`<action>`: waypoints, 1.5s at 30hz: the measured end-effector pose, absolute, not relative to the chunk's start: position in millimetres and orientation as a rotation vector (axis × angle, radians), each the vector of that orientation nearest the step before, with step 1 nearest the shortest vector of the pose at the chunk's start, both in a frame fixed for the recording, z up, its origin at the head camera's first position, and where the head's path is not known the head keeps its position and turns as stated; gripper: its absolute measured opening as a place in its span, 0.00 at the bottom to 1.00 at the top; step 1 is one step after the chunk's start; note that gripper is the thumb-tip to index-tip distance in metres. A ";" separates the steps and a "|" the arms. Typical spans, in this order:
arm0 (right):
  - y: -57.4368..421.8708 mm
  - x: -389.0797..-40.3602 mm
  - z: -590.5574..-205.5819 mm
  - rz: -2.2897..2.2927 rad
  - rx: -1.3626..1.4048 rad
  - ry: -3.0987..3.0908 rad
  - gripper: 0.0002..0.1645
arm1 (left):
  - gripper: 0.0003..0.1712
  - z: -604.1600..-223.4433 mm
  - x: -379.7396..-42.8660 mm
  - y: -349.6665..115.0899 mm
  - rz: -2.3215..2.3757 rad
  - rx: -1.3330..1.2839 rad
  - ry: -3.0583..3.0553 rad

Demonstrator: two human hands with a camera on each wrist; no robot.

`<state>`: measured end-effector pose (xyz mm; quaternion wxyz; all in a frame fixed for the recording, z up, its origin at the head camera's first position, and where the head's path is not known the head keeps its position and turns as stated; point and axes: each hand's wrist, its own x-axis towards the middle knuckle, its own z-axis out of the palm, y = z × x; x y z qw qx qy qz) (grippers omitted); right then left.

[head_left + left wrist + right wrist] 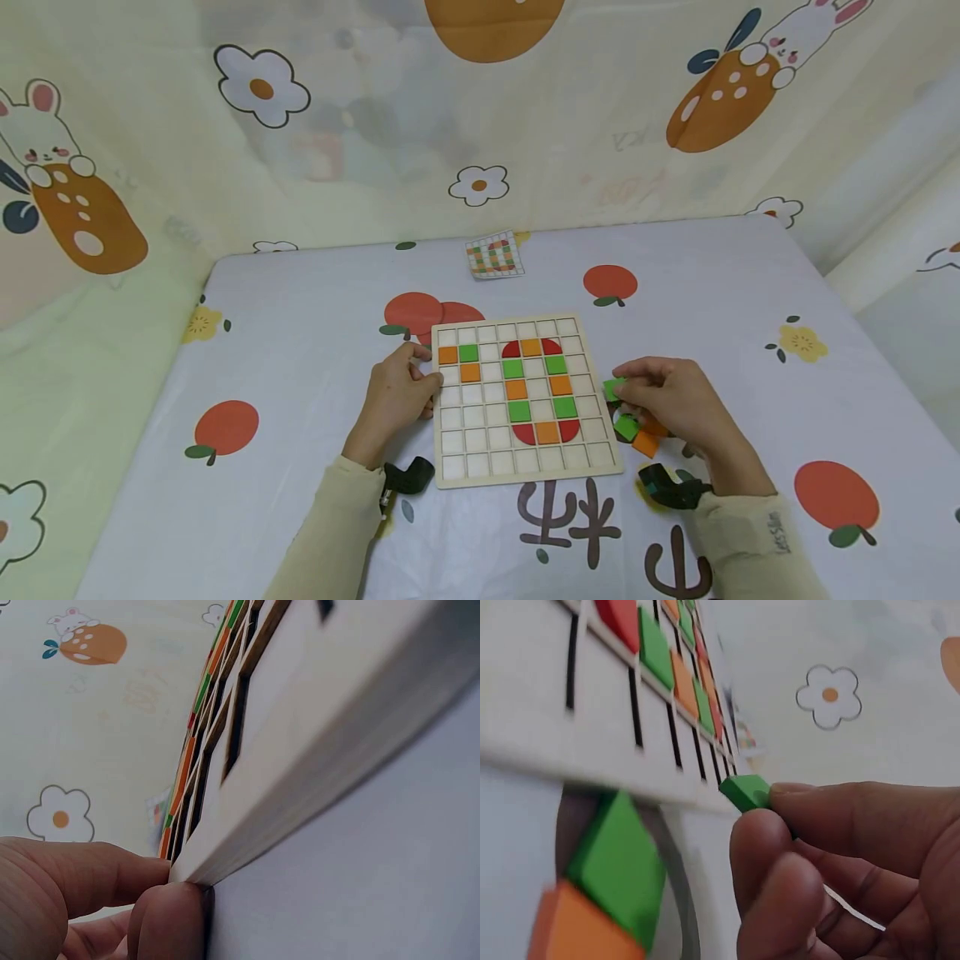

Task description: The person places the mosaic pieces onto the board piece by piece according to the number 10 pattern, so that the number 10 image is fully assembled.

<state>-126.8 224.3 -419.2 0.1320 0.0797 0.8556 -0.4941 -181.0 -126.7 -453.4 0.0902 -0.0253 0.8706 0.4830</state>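
Note:
A wooden grid board (457, 467) lies flat on the table, with orange, green and red tiles in some cells. At its left edge my left hand (396, 390) grips the rim between thumb and forefinger; the left wrist view shows the fingertips (169, 907) on the wooden edge. My right hand (670, 398) pinches a green tile (746, 792) between thumb and forefinger, just off the board's right edge. Beneath that hand sit loose tiles, among them a green tile (627, 427) and an orange tile (645, 443), partly covered by the fingers.
Behind the board lies a small card (495, 257) printed with a coloured grid pattern. A patterned cloth (315, 517) covers the table, and a printed curtain (375, 150) hangs along its back edge. Dark wrist devices (667, 487) sit below both hands.

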 end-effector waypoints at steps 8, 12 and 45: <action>200.3 -137.4 -421.3 -1.576 0.211 2.361 0.18 | 0.18 -453.8 -181.0 -127.0 1.430 -0.083 2.584; 186.4 -142.6 -422.3 -1.597 0.161 2.319 0.17 | 0.18 -454.4 -181.5 -126.6 1.430 -0.082 2.587; 95.4 -172.1 -429.2 -1.606 0.108 2.159 0.08 | 0.16 -455.7 -180.8 -126.6 1.433 -0.073 2.598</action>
